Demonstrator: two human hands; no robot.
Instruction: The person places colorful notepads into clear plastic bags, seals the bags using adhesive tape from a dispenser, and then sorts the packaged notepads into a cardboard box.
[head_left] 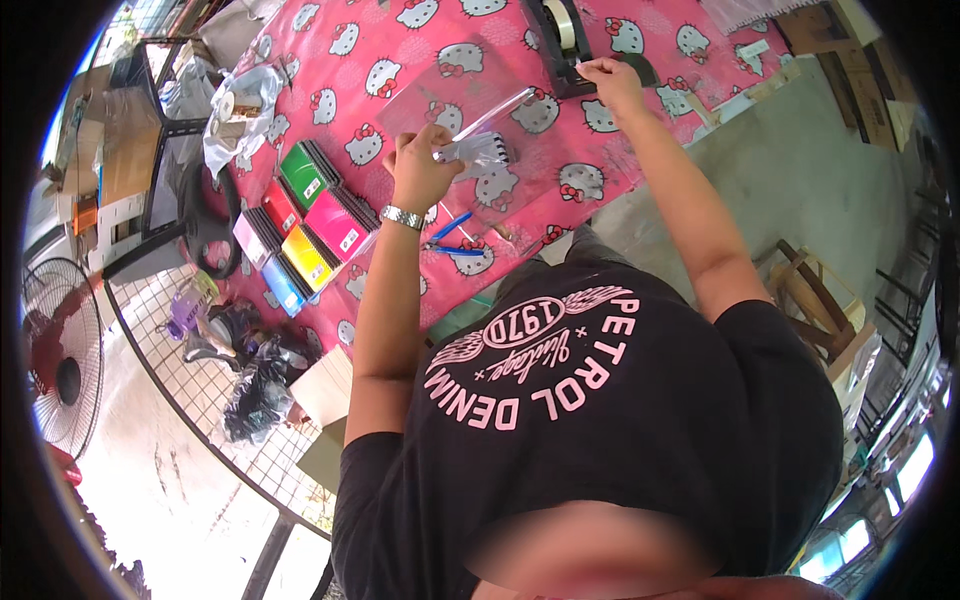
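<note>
The small spiral pad (497, 148) in clear plastic (475, 152) lies on the pink tablecloth (545, 200), in front of me and just right of my left hand (420, 163). The pad's dark coil shows through at the right end of the plastic. A long, narrow clear strip (495, 115) rises beside it, its long axis slanting from my left fingers up and to the right, its far end pointing toward the black tape dispenser (558, 65). My left fingers are bent and clamped on the clear plastic at its near end. A larger clear sheet (425, 88) is spread flat around and beneath this.

The dispenser holds a pale roll of tape (562, 25). My right hand (612, 85) is at the dispenser's near end, thumb and forefinger close to each other; I cannot tell whether they pinch any tape.

Below my left wrist, which wears a silver watch (402, 217), lies a blue-handled cutter (452, 240), handles pointing right. Left of that forearm sit spiral notebooks (307, 255) in green, red, magenta, pale pink, yellow and blue, close together in two rows. Beyond them, a white plastic bag (216, 150) gapes open around a round roll (238, 108).
</note>
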